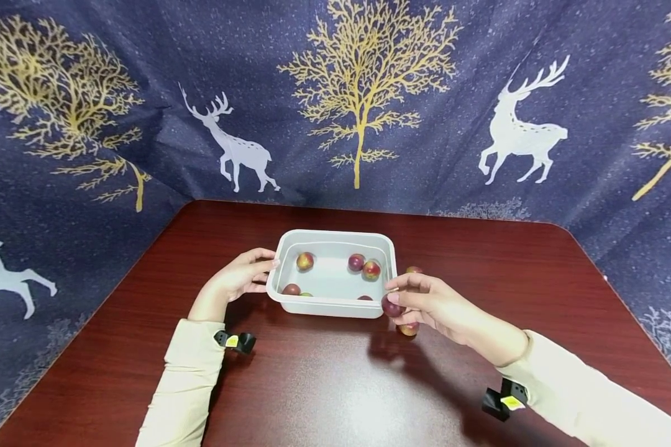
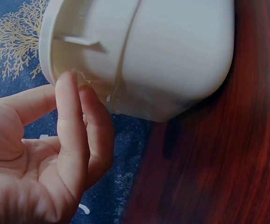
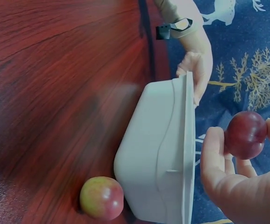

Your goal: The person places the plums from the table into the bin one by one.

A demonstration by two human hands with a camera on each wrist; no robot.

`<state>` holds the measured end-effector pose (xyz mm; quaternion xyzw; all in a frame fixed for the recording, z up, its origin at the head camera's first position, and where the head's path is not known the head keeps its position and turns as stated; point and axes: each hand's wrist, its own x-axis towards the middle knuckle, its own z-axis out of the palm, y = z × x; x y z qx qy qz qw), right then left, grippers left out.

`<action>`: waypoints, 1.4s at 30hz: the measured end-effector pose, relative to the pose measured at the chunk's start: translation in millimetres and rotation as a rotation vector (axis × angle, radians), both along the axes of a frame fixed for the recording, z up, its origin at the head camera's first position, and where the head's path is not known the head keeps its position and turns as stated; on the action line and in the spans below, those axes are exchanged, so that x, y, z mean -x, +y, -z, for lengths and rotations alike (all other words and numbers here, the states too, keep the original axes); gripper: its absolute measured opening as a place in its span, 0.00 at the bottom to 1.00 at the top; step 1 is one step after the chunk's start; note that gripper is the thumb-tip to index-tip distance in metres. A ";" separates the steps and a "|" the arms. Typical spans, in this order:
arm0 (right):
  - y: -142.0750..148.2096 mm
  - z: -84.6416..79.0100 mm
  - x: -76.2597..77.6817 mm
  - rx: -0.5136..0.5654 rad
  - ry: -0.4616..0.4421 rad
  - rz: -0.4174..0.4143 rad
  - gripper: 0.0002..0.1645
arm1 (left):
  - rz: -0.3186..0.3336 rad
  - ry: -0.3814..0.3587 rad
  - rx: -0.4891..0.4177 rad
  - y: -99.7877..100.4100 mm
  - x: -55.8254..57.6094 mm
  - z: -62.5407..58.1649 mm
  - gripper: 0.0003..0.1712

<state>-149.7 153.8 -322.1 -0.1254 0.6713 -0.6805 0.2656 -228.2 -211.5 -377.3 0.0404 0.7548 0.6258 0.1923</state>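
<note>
A dark red plum is pinched between the thumb and fingers of my right hand, just outside the near right corner of a white plastic tub. My left hand grips the tub's left rim; in the left wrist view its fingers curl up under that rim. Inside the tub lie several plums, among them a yellow-red plum, a dark plum and a red plum. The near wall partly hides others. Below my right hand, a yellow-red plum lies on the table beside the tub.
Another plum is on the table right of the tub, partly covered by my right hand. The tub stands on a dark red wooden table. Behind it hangs a blue cloth printed with deer and trees.
</note>
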 end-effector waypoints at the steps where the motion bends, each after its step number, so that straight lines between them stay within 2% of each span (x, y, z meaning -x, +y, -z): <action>1: -0.8 -0.4 0.6 0.001 0.004 0.007 0.16 | -0.001 0.001 0.001 -0.2 -0.1 -0.3 0.26; 8: -5.7 -2.2 7.2 -0.004 0.007 0.065 0.13 | -0.004 0.002 -0.002 -0.3 -0.6 -1.8 0.26; 14: -10.7 -3.2 12.9 -0.009 0.007 0.065 0.09 | 0.007 0.005 -0.006 -0.3 -0.3 -0.9 0.26; 22: -26.7 -6.0 25.2 0.032 -0.013 0.073 0.14 | 0.000 0.007 -0.012 -1.3 0.2 -0.7 0.26; 29: -35.2 -4.4 33.9 0.028 -0.030 0.092 0.10 | 0.002 0.003 -0.023 1.7 0.0 -0.4 0.25; 42: -50.8 8.5 52.1 0.029 -0.023 0.138 0.20 | 0.002 -0.008 -0.007 -0.9 0.0 0.7 0.27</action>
